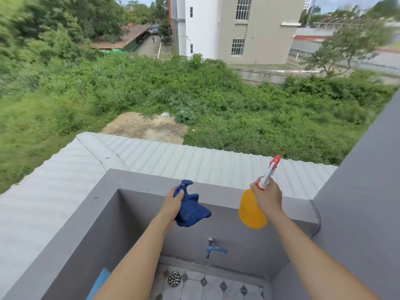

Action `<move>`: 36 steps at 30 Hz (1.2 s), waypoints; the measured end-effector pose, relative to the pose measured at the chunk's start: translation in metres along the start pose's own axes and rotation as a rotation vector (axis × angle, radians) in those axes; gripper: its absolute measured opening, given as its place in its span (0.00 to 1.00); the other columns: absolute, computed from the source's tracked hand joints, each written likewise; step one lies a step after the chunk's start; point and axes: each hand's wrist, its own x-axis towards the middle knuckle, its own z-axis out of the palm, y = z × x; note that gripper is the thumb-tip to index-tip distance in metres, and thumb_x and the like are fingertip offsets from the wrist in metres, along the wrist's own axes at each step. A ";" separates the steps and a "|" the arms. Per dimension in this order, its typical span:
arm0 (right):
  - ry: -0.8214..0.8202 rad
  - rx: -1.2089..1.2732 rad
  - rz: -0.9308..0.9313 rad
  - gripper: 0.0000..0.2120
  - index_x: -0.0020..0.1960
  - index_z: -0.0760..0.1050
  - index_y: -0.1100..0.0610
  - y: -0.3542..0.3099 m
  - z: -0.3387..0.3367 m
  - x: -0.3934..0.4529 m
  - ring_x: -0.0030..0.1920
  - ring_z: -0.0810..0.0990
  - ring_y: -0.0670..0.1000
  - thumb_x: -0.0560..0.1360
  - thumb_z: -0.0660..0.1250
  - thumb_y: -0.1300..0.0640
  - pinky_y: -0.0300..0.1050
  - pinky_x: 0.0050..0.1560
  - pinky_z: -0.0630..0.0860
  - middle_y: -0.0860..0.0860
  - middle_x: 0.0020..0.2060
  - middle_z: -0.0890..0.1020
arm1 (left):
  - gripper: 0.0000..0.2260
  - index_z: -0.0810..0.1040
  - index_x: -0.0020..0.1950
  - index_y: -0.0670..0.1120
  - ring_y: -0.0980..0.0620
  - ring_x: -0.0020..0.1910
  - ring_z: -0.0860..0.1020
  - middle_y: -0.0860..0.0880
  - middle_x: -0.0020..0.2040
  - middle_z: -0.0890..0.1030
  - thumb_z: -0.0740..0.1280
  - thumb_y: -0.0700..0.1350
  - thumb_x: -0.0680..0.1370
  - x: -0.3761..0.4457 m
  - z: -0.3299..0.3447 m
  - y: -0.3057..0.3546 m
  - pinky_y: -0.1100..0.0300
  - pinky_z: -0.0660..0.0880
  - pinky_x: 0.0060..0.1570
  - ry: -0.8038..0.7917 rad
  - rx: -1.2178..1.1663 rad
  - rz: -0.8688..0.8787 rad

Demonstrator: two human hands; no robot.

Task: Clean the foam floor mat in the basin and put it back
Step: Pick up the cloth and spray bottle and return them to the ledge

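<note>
Two bare forearms reach forward from the bottom edge over a grey concrete basin (104, 213). A light-blue strip at the lower left, beside the left forearm, leans against the basin's left inner wall; it may be an edge of the foam floor mat (100, 280), but too little of it shows to be sure. The basin floor is laid with pale tiles with small dark diamonds, and a round metal drain grate (174, 278) sits in it. On the far inner wall a blue-handled tap (213, 249) points down. The left hand (173, 205) is raised above the basin with its fingers curled round a crumpled dark blue cloth (190, 207), which hangs to the right of the palm. The right hand (267, 197) grips the neck of an orange spray bottle (252, 211) with a red and white trigger head; the bottle is tilted, its body down to the left and its nozzle up to the right. Both hands are level with the basin's far rim and well apart. Beyond the rim lie a pale corrugated roof (194, 156), dense green scrub and a beige and white building (238, 29).
</note>
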 end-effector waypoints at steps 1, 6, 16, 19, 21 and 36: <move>0.003 0.004 0.009 0.06 0.45 0.75 0.61 0.001 0.007 0.011 0.39 0.75 0.57 0.75 0.67 0.58 0.42 0.36 0.68 0.57 0.36 0.79 | 0.09 0.75 0.53 0.54 0.48 0.54 0.78 0.47 0.57 0.78 0.55 0.46 0.83 0.015 0.002 0.000 0.51 0.75 0.53 0.000 0.020 -0.007; 0.026 0.019 0.073 0.07 0.47 0.75 0.63 0.005 0.029 0.043 0.39 0.75 0.53 0.75 0.68 0.59 0.44 0.37 0.68 0.59 0.39 0.80 | 0.13 0.70 0.64 0.52 0.52 0.55 0.78 0.50 0.59 0.78 0.62 0.47 0.80 0.080 0.030 0.006 0.59 0.75 0.46 -0.132 0.026 -0.035; 0.167 0.047 0.141 0.03 0.47 0.74 0.59 0.014 0.054 0.064 0.36 0.75 0.47 0.77 0.65 0.59 0.40 0.35 0.71 0.58 0.39 0.80 | 0.23 0.62 0.72 0.48 0.46 0.63 0.73 0.46 0.68 0.71 0.65 0.43 0.79 0.163 0.054 -0.045 0.55 0.71 0.61 -0.176 0.385 -0.078; 0.193 0.050 0.138 0.04 0.45 0.72 0.61 0.015 0.057 0.071 0.33 0.73 0.47 0.77 0.64 0.60 0.41 0.32 0.69 0.57 0.36 0.77 | 0.26 0.58 0.75 0.45 0.47 0.57 0.74 0.44 0.66 0.69 0.64 0.41 0.79 0.168 0.063 -0.057 0.59 0.71 0.56 -0.038 0.604 0.124; 0.216 0.030 0.134 0.03 0.43 0.72 0.59 0.018 0.059 0.073 0.33 0.73 0.47 0.75 0.64 0.61 0.40 0.31 0.66 0.53 0.33 0.75 | 0.20 0.62 0.71 0.46 0.53 0.49 0.73 0.45 0.67 0.65 0.63 0.41 0.80 0.165 0.069 -0.057 0.64 0.70 0.46 0.003 0.714 0.180; 0.507 -0.048 0.119 0.09 0.51 0.70 0.57 0.031 0.084 0.073 0.35 0.75 0.56 0.74 0.67 0.57 0.42 0.38 0.67 0.51 0.32 0.74 | 0.45 0.40 0.77 0.62 0.36 0.75 0.34 0.49 0.78 0.36 0.41 0.80 0.64 0.200 0.076 -0.077 0.29 0.31 0.64 -0.539 1.721 0.819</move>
